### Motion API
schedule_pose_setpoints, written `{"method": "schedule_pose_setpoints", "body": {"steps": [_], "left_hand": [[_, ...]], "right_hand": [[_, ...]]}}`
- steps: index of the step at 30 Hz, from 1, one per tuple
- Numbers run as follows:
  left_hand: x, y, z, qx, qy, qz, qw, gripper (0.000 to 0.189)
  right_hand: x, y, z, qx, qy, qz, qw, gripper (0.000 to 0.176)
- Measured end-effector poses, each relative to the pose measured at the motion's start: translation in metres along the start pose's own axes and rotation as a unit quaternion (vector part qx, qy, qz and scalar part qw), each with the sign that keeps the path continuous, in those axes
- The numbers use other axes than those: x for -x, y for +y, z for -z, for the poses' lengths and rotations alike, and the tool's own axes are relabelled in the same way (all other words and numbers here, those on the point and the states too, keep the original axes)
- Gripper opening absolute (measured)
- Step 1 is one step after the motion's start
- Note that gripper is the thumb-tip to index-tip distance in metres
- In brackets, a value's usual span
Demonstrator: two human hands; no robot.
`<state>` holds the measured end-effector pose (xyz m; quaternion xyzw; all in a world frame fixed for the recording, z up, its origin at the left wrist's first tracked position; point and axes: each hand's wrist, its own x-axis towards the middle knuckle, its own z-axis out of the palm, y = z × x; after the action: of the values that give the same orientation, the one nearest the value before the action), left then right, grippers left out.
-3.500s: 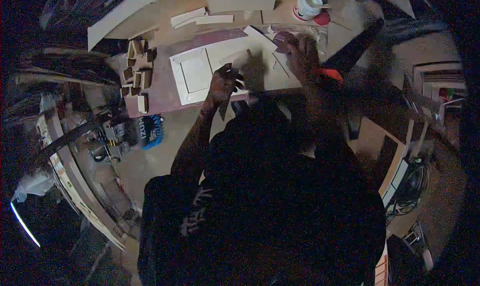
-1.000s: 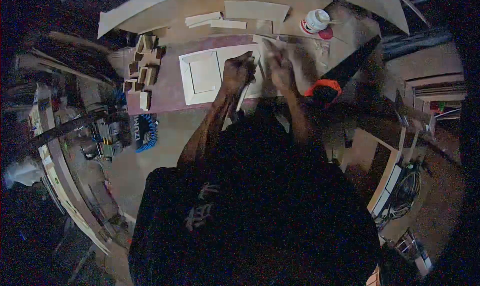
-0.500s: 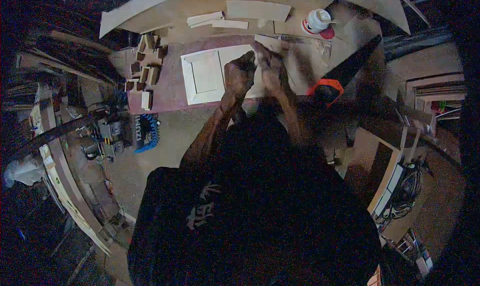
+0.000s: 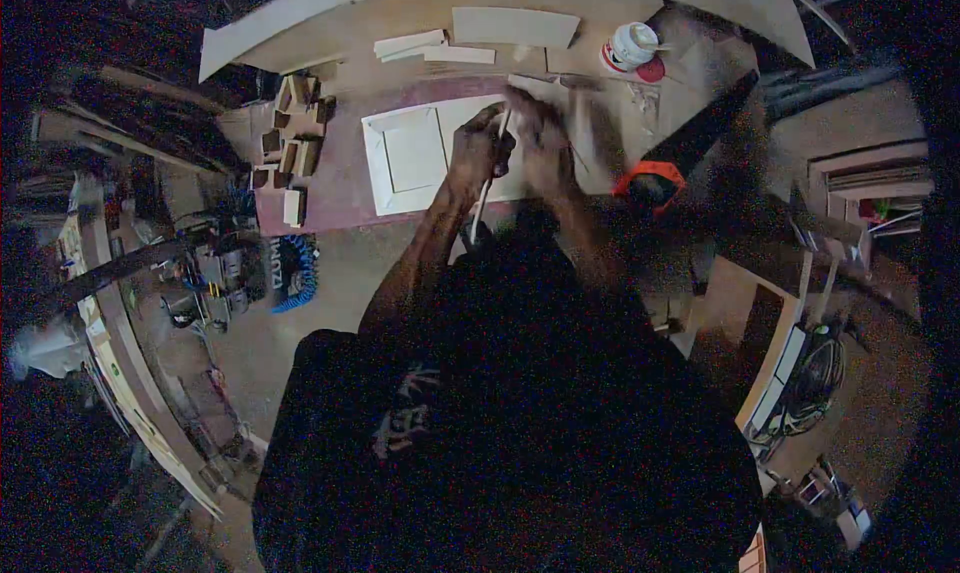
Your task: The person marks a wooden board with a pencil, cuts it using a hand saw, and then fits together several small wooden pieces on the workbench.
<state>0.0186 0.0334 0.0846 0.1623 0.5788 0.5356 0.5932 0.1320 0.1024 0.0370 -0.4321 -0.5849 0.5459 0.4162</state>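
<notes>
My left hand (image 4: 482, 143) is closed around a thin pale wooden strip (image 4: 484, 201). The strip runs from above the fist down toward my body. Close beside it on the right is my right hand (image 4: 541, 141), smeared by motion near the strip's upper end; whether it grips anything I cannot tell. Beneath both hands lies a pale flat panel (image 4: 380, 188) with a raised rectangular frame (image 4: 414, 187) on its left part. The hands cover much of the panel's middle.
Small wooden blocks (image 4: 294, 207) cluster at the table's left. Flat offcuts (image 4: 515, 26) lie toward the back. A white tub (image 4: 634, 47) stands at the back right, and a handsaw with an orange-and-black handle (image 4: 652, 168) rests at the right.
The thin strip now shows plainly above and below my left fist, angled toward my body. My left hand has turned slightly; my right hand stays close by, blurred.
</notes>
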Motion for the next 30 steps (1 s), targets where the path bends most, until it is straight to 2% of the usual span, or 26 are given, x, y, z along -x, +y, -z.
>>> {"method": "schedule_pose_setpoints", "body": {"steps": [3,4,7,8,9,12,15,17,18,20,21,23,24,25,26,28,29,30], "left_hand": [[-0.004,-0.006,0.014,0.127,-0.082,0.068,0.986,0.028],[-0.009,-0.005,0.017,0.209,-0.073,0.088,0.971,0.019],[-0.006,0.005,0.011,0.054,-0.036,0.079,0.995,0.024],[-0.004,0.007,0.008,0.046,-0.027,0.064,0.997,0.021],[-0.005,0.002,0.010,0.040,-0.014,0.048,0.998,0.019],[-0.016,-0.012,0.020,0.019,0.025,-0.004,1.000,0.024],[-0.032,-0.033,0.028,0.004,0.027,-0.054,0.998,0.026],[-0.019,-0.011,0.011,0.029,0.004,-0.017,0.999,0.029],[-0.013,-0.008,0.011,0.041,-0.004,0.004,0.999,0.030],[-0.009,-0.001,0.015,0.104,-0.036,0.068,0.992,0.030],[-0.009,0.003,0.016,0.137,-0.053,0.099,0.984,0.031],[-0.005,0.003,0.014,0.099,-0.015,0.054,0.993,0.030],[-0.007,0.000,0.013,0.078,0.004,0.028,0.997,0.030],[-0.007,0.001,0.011,0.058,0.024,0.002,0.998,0.031],[-0.005,0.002,0.012,0.029,0.043,-0.034,0.998,0.034],[-0.015,0.003,0.018,0.106,0.069,-0.025,0.992,0.036],[-0.025,0.001,0.022,0.145,0.082,-0.019,0.986,0.037],[-0.043,-0.025,0.040,0.047,0.072,-0.145,0.986,0.040]], "right_hand": [[-0.011,0.013,0.010,0.066,0.018,0.031,0.997,0.020],[-0.007,-0.015,0.010,0.140,0.034,0.143,0.979,0.021],[0.022,-0.060,0.004,0.196,-0.057,0.222,0.953,0.033],[0.015,-0.031,0.004,0.194,-0.025,0.223,0.955,0.033],[0.008,-0.030,-0.001,0.190,0.003,0.225,0.956,0.032],[-0.002,-0.048,0.023,0.260,-0.048,0.051,0.963,0.034],[0.006,-0.011,0.004,0.152,-0.055,0.175,0.971,0.036],[0.015,-0.047,0.004,0.195,-0.119,0.123,0.966,0.039],[0.005,-0.013,0.006,0.199,-0.099,0.104,0.969,0.037],[-0.017,0.051,0.016,0.304,-0.073,0.114,0.943,0.037],[-0.024,0.034,0.014,0.354,-0.060,0.117,0.926,0.038],[0.000,-0.022,0.021,0.304,-0.030,0.094,0.948,0.040],[0.003,-0.015,0.021,0.280,-0.014,0.119,0.953,0.041],[0.005,0.001,0.023,0.191,-0.005,-0.006,0.982,0.047],[0.008,0.018,0.024,0.096,0.004,-0.133,0.987,0.053],[0.017,0.065,0.021,0.026,-0.010,-0.187,0.982,0.061],[0.027,0.065,0.018,-0.001,-0.014,-0.216,0.976,0.058],[0.037,0.049,0.014,0.018,-0.021,-0.191,0.981,0.056]]}}
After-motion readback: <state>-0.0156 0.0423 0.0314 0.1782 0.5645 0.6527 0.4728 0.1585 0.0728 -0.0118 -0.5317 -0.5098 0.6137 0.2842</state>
